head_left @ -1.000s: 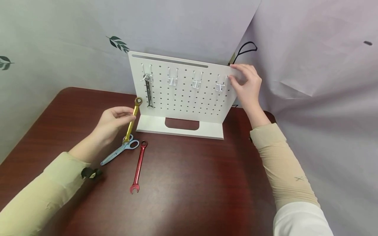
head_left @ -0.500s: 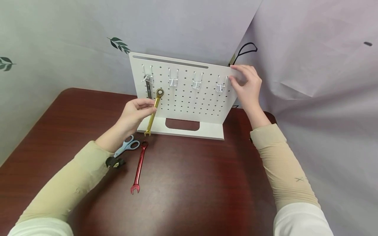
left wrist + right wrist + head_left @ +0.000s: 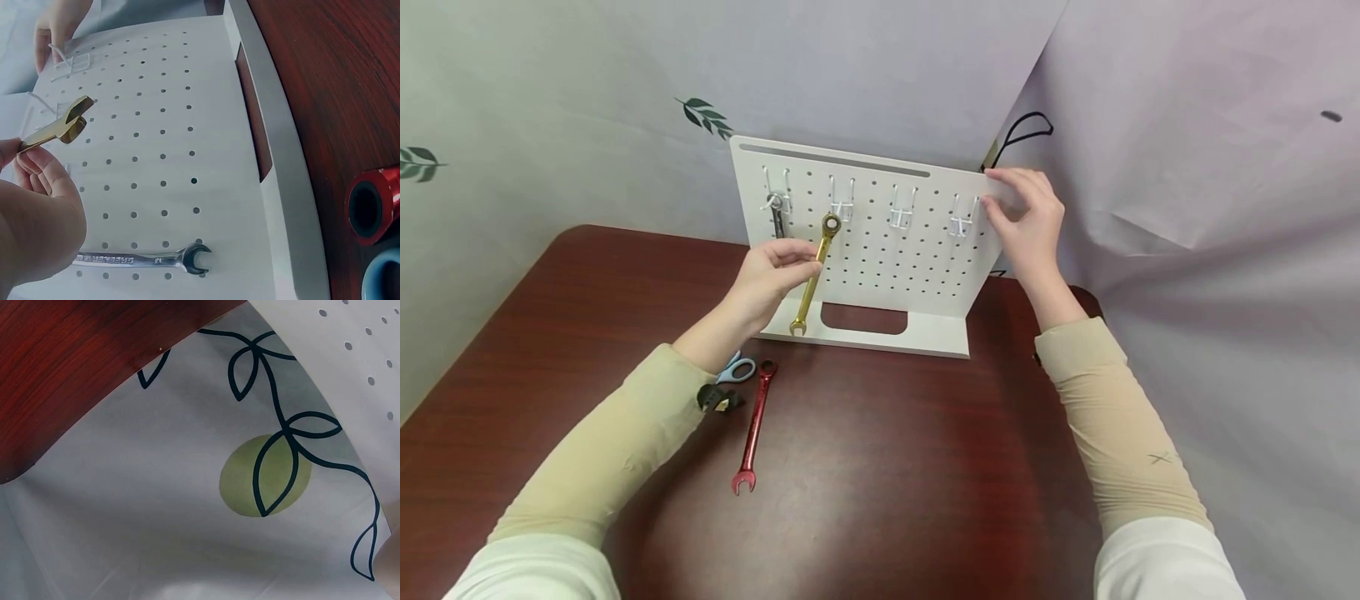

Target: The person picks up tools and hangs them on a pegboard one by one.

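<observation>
Left hand [image 3: 769, 279] pinches gold wrench [image 3: 809, 293]; right hand [image 3: 1028, 221] grips pegboard [image 3: 887, 258].

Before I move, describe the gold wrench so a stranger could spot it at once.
Find the white pegboard standing on the dark table. In front of its left half in the head view, the left grip pinches the gold wrench, ring end up. Its colour sets it apart from the silver wrench hanging there and the red wrench lying on the table.

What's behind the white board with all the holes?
Past the edges of the white board, you can see a pale backdrop with leaf prints; through the board's low opening, brown table. Whatever is straight behind the solid part is covered, so I can't tell.
</observation>
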{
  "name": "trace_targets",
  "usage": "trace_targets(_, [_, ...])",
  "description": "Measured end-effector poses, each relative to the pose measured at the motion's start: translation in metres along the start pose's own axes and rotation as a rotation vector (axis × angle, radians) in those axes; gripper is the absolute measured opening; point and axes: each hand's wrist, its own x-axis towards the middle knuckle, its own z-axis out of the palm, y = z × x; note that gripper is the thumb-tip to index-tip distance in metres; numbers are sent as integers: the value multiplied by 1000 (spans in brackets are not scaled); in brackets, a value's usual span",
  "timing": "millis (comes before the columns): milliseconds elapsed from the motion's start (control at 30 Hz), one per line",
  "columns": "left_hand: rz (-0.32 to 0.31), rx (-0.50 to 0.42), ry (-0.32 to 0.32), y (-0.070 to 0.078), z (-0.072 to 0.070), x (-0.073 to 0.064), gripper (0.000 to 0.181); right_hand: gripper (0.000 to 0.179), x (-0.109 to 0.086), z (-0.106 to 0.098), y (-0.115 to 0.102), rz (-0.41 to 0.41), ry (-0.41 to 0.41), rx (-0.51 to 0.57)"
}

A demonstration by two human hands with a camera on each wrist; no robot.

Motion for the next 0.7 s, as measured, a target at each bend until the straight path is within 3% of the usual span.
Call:
trace_targets(333, [-54,2,34,-7,5,15,41,28,0,-1,2,-14,17,4])
trace_targets(700, [-49,-22,73,-11,9,33,40,28,1,0,3,-17,13,10])
